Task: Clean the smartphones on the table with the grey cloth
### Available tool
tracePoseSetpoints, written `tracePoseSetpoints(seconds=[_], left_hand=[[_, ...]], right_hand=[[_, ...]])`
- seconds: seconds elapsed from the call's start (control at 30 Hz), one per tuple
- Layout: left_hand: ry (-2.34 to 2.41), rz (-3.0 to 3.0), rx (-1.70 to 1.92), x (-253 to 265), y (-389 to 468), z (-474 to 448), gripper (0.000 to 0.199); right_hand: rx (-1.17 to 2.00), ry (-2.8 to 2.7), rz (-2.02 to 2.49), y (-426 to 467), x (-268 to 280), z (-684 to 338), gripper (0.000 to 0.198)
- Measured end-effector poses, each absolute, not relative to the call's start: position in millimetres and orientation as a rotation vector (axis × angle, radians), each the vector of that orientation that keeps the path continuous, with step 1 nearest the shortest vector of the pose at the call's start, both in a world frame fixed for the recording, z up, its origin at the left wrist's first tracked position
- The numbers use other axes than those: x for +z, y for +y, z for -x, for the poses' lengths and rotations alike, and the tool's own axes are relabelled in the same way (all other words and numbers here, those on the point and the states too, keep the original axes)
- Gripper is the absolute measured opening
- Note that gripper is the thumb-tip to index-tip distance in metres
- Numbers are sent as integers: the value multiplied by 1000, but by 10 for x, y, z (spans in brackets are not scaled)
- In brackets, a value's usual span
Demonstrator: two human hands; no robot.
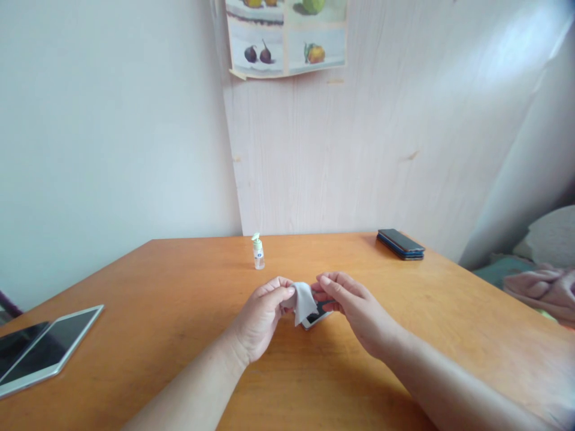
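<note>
A small light grey cloth (304,302) hangs from my left hand (265,311), pinched between thumb and fingers. Just right of the cloth, my right hand (354,302) has its fingers bent and its thumb against the index finger; whether anything is between them is hidden. Beneath the cloth and the right fingers, a white-edged phone with a dark screen (320,313) shows in part, the rest covered. Beyond the hands, a small clear pump bottle (259,256) with a pale green top stands upright on the wooden table (179,287).
At the left edge lies a white tablet (49,347) with a dark flat device (20,344) beside it. Several dark phones or cases (399,244) are stacked at the back right. A wall with a fruit poster (287,45) rises behind the table; bedding (543,287) is at the right.
</note>
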State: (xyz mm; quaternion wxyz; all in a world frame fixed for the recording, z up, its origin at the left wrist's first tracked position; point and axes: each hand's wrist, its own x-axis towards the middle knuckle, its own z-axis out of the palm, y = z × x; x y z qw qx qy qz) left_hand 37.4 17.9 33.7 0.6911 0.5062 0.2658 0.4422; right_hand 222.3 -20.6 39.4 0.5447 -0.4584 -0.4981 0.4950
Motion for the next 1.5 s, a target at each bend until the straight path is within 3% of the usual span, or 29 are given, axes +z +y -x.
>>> tracePoseSetpoints(seconds=[0.2,0.47,0.77,0.93,1.17,1.5], left_hand=[[558,-1133,961,335,154,-375,10],[1079,-1386,1211,328,161,-424,18],[661,-1298,880,373,32,-463,22],[662,-1213,856,356,31,-462,18],[678,-1089,923,353,49,-468,24],[832,-1216,925,317,120,-414,34]], right_hand=[[1272,-1183,976,-200,331,-2181,22],[1202,-1106,1033,-149,341,-2244,16],[1331,-1194,939,-201,346,-2216,14],[1122,-1328,1053,-169,263,-2190,14],[481,-1853,1014,-302,346,-2179,25],[473,-1707,1277,-183,313,-2280,18]])
